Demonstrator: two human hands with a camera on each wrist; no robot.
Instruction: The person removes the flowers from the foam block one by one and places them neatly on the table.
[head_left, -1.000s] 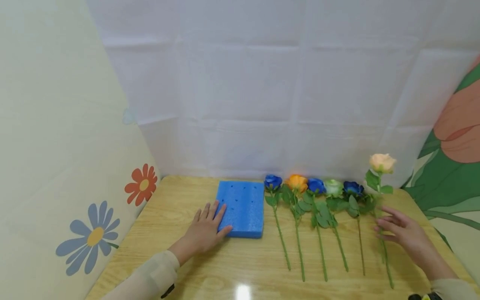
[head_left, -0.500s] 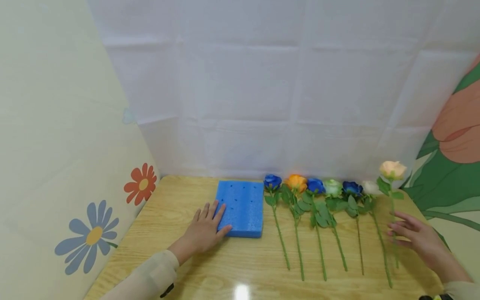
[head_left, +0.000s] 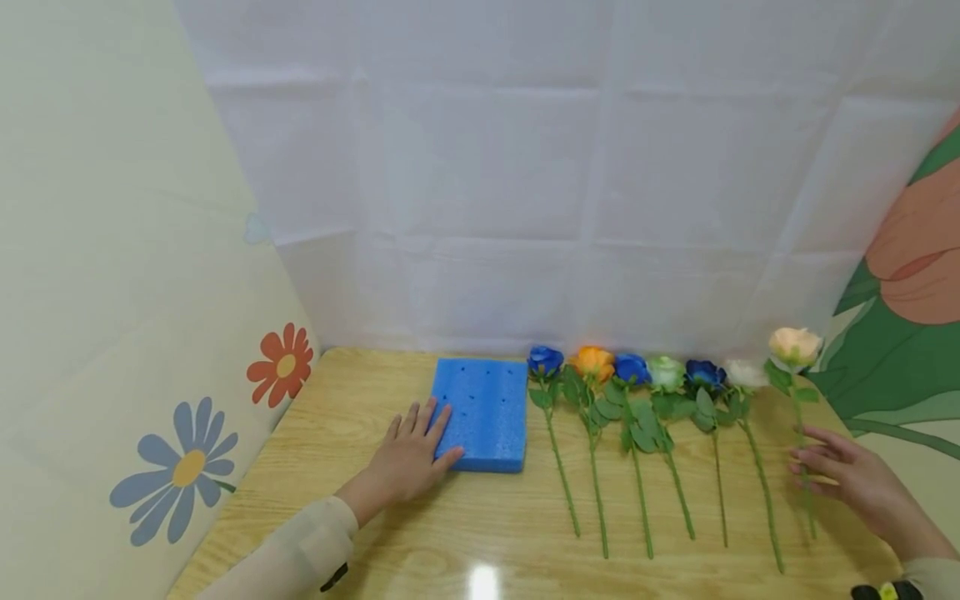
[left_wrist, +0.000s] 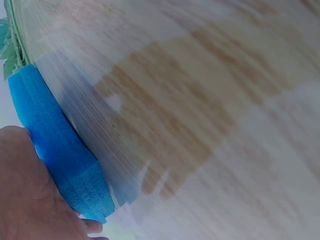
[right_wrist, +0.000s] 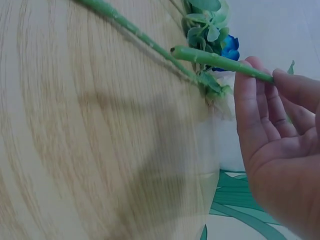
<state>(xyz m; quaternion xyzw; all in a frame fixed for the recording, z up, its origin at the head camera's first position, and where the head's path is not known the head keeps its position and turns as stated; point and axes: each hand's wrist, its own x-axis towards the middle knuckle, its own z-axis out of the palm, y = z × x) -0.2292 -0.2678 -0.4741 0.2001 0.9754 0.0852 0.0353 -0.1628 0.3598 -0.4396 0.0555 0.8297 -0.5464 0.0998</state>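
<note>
My left hand (head_left: 408, 458) lies with spread, straight fingers on the left edge of a blue foam block (head_left: 487, 421), whose top has several small dark holes. In the left wrist view the hand (left_wrist: 30, 190) rests along the side of the block (left_wrist: 60, 135). At the table's right side my right hand (head_left: 855, 483) pinches the green stem of a peach rose (head_left: 795, 346), held upright. The right wrist view shows the stem (right_wrist: 215, 60) between thumb and fingers of the hand (right_wrist: 280, 135), its cut end pointing away; the bloom is out of that view.
Several roses lie in a row right of the block: blue (head_left: 545, 361), orange (head_left: 594, 364), another blue (head_left: 632, 369), pale green (head_left: 666, 374), dark blue (head_left: 705, 375) and white (head_left: 745, 374). Their stems point toward the front of the wooden table (head_left: 525, 533). A white cloth (head_left: 480, 183) hangs behind.
My right hand has carried the peach rose to the right and slightly lower, away from the row, uncovering the white rose. The left hand and foam block have stayed in place.
</note>
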